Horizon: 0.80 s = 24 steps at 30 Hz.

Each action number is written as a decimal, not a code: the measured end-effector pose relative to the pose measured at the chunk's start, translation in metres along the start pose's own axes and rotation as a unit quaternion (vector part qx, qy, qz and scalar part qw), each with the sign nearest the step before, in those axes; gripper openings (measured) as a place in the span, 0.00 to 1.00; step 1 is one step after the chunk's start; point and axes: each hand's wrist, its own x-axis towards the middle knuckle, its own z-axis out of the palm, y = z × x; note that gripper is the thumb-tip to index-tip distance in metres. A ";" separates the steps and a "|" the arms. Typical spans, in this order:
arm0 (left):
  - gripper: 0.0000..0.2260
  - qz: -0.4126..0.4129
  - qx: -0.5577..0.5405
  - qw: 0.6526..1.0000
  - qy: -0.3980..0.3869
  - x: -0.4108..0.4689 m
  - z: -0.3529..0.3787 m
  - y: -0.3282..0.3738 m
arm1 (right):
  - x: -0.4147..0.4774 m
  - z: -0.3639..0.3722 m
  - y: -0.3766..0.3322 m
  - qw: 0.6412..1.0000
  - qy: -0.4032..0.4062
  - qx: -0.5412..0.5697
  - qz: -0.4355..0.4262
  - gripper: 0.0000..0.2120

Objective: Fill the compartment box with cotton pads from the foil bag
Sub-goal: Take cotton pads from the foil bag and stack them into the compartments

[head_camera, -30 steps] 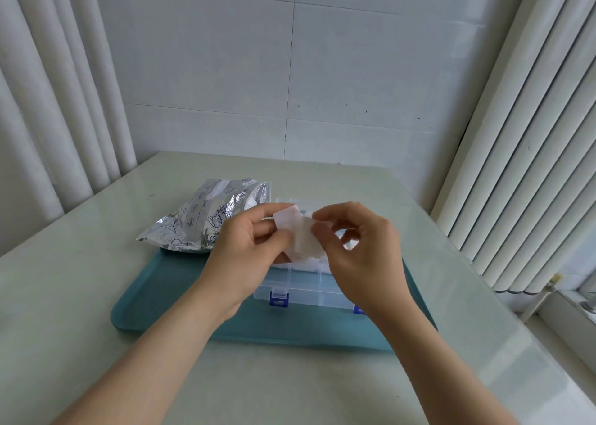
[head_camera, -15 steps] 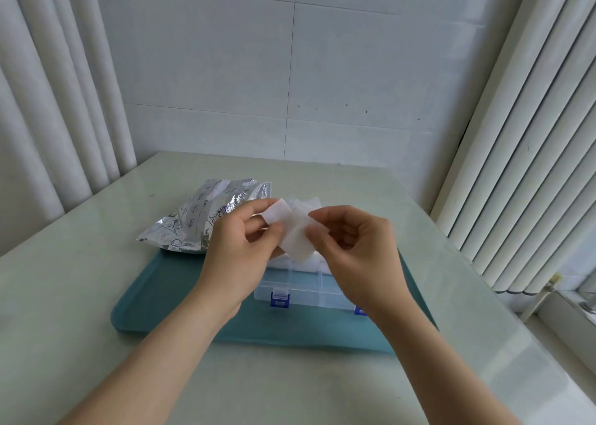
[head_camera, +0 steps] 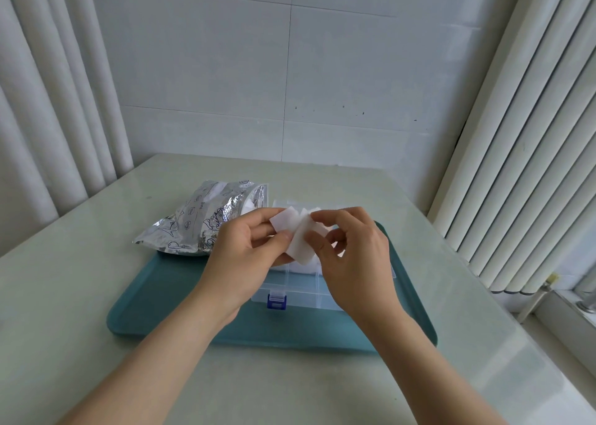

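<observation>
Both my hands are up over the box (head_camera: pixel 300 290), working a little stack of white pads (head_camera: pixel 298 237) between them. My left hand (head_camera: pixel 245 250) pinches the stack's left side, thumb on the front and fingers curled behind. My right hand (head_camera: pixel 351 257) has the right edge pinched between thumb and index, with the other fingers loosely curled under. The sheets fan apart at the top, so it's more than 1 pad, but I can't tell how many.

The box is clear plastic with a blue latch (head_camera: pixel 276 301) on the near side, and it sits on a teal tray (head_camera: pixel 167 295). My hands hide most of it. There's some white showing inside it under the pads, but I can't tell which compartment.

The foil bag (head_camera: pixel 200 221) lies on its side at the tray's far left corner, partly on the tray and partly on the table (head_camera: pixel 64 295). Its open mouth points right, near the box, with white showing inside.
</observation>
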 end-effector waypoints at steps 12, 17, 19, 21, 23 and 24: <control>0.06 -0.021 0.010 0.999 0.047 0.003 -0.004 0.000 | 0.000 -0.002 0.001 0.993 -0.089 0.075 -0.009 0.13; 0.05 0.006 0.031 0.998 0.063 0.003 -0.008 0.002 | 0.003 -0.009 0.002 0.981 -0.091 0.167 0.019 0.13; 0.06 0.029 0.075 0.996 0.041 0.002 -0.007 0.001 | 0.003 -0.010 -0.001 0.970 -0.094 0.223 0.030 0.12; 0.10 0.035 0.114 0.993 0.013 0.001 -0.005 0.001 | 0.004 -0.012 -0.002 0.968 -0.087 0.234 0.032 0.13; 0.13 0.024 0.124 0.992 -0.016 0.000 -0.004 0.001 | 0.004 -0.012 -0.002 0.972 -0.078 0.221 0.034 0.12; 0.14 0.019 0.125 0.992 -0.027 0.000 -0.004 0.002 | 0.005 -0.012 -0.002 0.973 -0.072 0.215 0.038 0.12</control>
